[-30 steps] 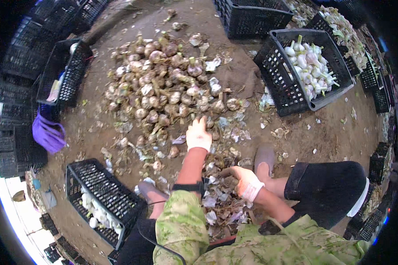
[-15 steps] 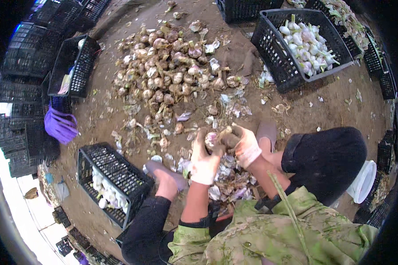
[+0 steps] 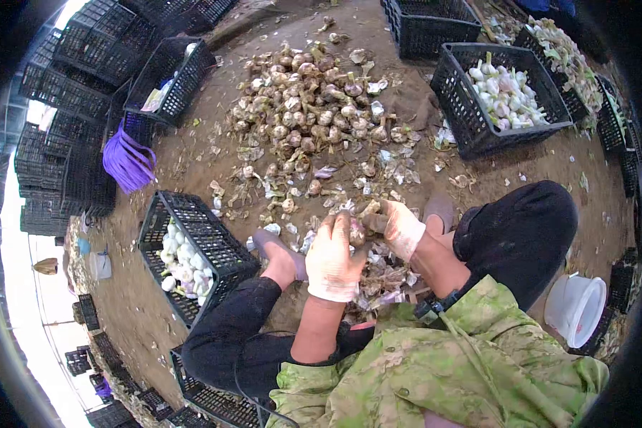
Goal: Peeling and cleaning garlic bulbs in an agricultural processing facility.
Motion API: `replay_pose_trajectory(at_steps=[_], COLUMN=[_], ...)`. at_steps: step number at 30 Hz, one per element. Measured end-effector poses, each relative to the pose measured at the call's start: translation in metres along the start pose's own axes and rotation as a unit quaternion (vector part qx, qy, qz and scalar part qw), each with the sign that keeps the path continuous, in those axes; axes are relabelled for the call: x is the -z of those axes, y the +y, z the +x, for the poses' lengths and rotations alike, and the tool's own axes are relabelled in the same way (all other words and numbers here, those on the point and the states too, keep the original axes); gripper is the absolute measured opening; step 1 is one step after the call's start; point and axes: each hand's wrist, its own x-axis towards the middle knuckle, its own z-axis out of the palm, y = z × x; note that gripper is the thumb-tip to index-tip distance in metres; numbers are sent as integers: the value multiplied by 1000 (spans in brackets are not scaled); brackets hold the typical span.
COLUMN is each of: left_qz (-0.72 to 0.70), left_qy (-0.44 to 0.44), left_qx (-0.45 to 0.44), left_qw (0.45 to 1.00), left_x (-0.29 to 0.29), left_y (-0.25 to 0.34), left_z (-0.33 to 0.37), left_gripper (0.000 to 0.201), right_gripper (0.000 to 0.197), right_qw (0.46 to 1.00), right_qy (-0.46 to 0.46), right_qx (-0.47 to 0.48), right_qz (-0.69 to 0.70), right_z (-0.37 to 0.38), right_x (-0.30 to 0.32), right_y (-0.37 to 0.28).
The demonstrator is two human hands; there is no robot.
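Observation:
Between my knees, both gloved hands meet on one garlic bulb (image 3: 357, 231). Wrapped around its left side, my left hand (image 3: 335, 264) holds the bulb with the fingers curled over it. My right hand (image 3: 398, 227) pinches the stem end, fingers pressed together. The gloves are white and dirt-stained at the fingertips. Just below the hands lies a heap of peeled garlic skins (image 3: 385, 278). Beyond them spreads a large pile of unpeeled, brownish garlic bulbs (image 3: 307, 100) on the dirt floor.
A black crate (image 3: 200, 250) with cleaned white garlic stands at my left, another garlic crate (image 3: 446, 93) at the far right. Stacked black crates (image 3: 85, 64) and a bundle of purple straps (image 3: 128, 158) are at far left. A white bucket (image 3: 560, 307) sits beside my right knee.
The view has shifted, so the surroundings appear moved. My hands stay together on the garlic bulb, which now sits turned, with more of it covered by the left fingers.

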Motion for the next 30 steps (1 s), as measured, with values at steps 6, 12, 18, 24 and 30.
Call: replay_pose_trajectory(at_steps=[6, 12, 18, 24, 30], left_qz=[-384, -348, -89, -128, -572], left_qy=[-21, 3, 94, 108, -44], left_qx=[216, 184, 26, 27, 326], left_qw=[898, 919, 991, 986, 751], left_x=[4, -3, -2, 0, -12], left_y=[-11, -11, 2, -13, -28], left_z=[-18, -19, -12, -17, -31], left_gripper=[38, 32, 28, 32, 18], right_gripper=[26, 17, 28, 24, 18], right_qw=[985, 996, 999, 998, 853], right_qy=[-40, -48, -29, -31, -36], right_qx=[87, 68, 10, -40, 183], right_qz=[-144, 16, 35, -22, -488], right_z=[-14, -10, -11, -10, -21], right_x=[-6, -8, -12, -9, -21], right_y=[4, 10, 5, 0, -12])
